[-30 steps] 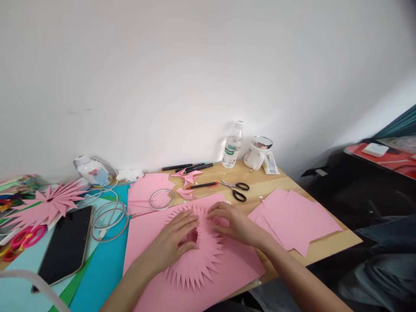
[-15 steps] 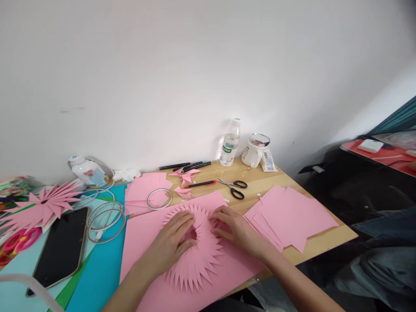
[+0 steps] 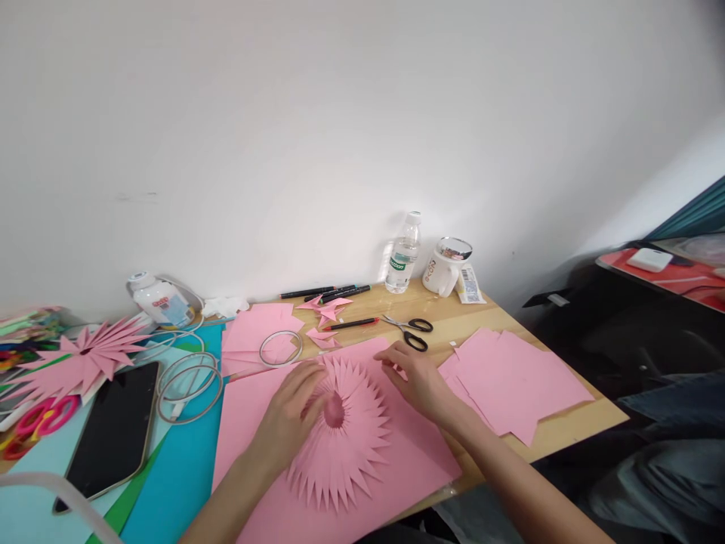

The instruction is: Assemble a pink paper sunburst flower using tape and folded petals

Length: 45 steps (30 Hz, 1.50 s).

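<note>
A round pleated pink paper ring point(image 3: 351, 457) with pointed tips and a hole in its middle lies on a large pink sheet point(image 3: 416, 461). My left hand point(image 3: 288, 412) rests over the ring's left side, its fingers stretched out and the thumb toward the hole. Part of the ring is hidden under it. Just off the ring's upper right edge is my right hand point(image 3: 416, 378), with loosely bent fingers apart and nothing visible in them. Black-handled scissors point(image 3: 416, 332) lie beyond that hand, beside a black and red pen point(image 3: 354, 324).
Loose pink sheets point(image 3: 515, 378) lie at the right. A water bottle point(image 3: 403, 257) and a white mug point(image 3: 445, 268) stand by the wall. To the left are a coiled cable point(image 3: 189, 385), a phone point(image 3: 113, 431), pink-handled scissors point(image 3: 48, 415) and another folded pink paper piece point(image 3: 84, 351).
My right hand has lifted off the ring and moved slightly right and up. My left hand has drawn a little left, uncovering more of the centre hole. The view has shifted slightly.
</note>
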Each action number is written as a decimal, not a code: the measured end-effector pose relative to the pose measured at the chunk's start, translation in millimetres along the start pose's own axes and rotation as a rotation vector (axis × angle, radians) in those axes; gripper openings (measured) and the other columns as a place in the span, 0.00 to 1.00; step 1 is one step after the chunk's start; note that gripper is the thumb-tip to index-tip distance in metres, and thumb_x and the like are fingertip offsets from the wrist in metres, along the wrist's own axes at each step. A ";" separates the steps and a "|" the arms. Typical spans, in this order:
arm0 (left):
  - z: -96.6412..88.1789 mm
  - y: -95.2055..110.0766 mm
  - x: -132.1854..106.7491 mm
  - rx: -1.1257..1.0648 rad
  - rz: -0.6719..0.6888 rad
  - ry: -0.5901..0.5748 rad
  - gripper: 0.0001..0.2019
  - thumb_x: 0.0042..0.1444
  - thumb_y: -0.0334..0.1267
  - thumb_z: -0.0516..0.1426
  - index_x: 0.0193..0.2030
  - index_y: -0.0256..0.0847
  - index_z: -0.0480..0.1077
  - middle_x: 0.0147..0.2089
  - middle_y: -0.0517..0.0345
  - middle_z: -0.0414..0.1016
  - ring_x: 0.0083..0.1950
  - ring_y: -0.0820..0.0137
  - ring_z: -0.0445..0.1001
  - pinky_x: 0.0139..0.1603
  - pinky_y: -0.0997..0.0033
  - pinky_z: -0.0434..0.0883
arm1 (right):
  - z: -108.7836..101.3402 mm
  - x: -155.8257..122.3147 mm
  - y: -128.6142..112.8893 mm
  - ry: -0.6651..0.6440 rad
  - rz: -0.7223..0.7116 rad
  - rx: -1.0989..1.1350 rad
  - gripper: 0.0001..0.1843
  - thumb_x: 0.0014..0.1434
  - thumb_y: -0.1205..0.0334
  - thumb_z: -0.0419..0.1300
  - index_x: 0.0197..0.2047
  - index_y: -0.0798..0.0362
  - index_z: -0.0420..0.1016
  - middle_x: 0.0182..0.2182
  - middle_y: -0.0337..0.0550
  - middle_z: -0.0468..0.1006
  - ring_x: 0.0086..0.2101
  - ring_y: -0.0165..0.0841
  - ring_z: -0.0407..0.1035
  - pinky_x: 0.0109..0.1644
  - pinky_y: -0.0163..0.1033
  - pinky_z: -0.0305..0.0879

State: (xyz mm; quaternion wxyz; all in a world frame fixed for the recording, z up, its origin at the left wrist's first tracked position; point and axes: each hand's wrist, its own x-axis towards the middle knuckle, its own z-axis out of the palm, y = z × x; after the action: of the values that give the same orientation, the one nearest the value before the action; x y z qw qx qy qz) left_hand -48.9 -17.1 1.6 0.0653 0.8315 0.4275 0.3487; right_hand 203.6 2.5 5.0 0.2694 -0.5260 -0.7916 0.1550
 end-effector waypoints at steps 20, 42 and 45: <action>-35.9 -25.7 36.5 -0.348 -0.526 0.053 0.09 0.51 0.44 0.56 0.33 0.40 0.68 0.34 0.55 0.76 0.37 0.65 0.75 0.38 0.66 0.72 | -30.4 41.7 61.9 -0.196 0.421 -0.544 0.13 0.58 0.71 0.53 0.47 0.56 0.70 0.39 0.53 0.74 0.43 0.42 0.67 0.38 0.38 0.58; -29.9 53.2 46.2 -1.047 -0.502 -0.187 0.34 0.58 0.41 0.55 0.67 0.45 0.43 0.34 0.54 0.77 0.23 0.70 0.73 0.27 0.67 0.70 | -37.3 30.6 -32.7 0.092 0.108 0.884 0.19 0.49 0.54 0.64 0.42 0.54 0.68 0.35 0.44 0.77 0.36 0.33 0.72 0.43 0.43 0.69; -29.2 55.7 43.6 -1.045 -0.506 -0.254 0.29 0.58 0.42 0.55 0.64 0.41 0.50 0.33 0.52 0.77 0.24 0.69 0.73 0.25 0.68 0.69 | -28.8 38.8 -42.8 0.164 -0.017 0.796 0.16 0.49 0.59 0.65 0.42 0.52 0.69 0.38 0.44 0.77 0.39 0.33 0.72 0.47 0.44 0.68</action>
State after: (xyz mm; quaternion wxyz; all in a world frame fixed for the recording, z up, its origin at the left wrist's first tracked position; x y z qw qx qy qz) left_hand -13.3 -24.5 69.0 0.5976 0.5967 0.3729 0.3844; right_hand 176.8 19.9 61.2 0.5154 -0.3847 -0.6502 0.4046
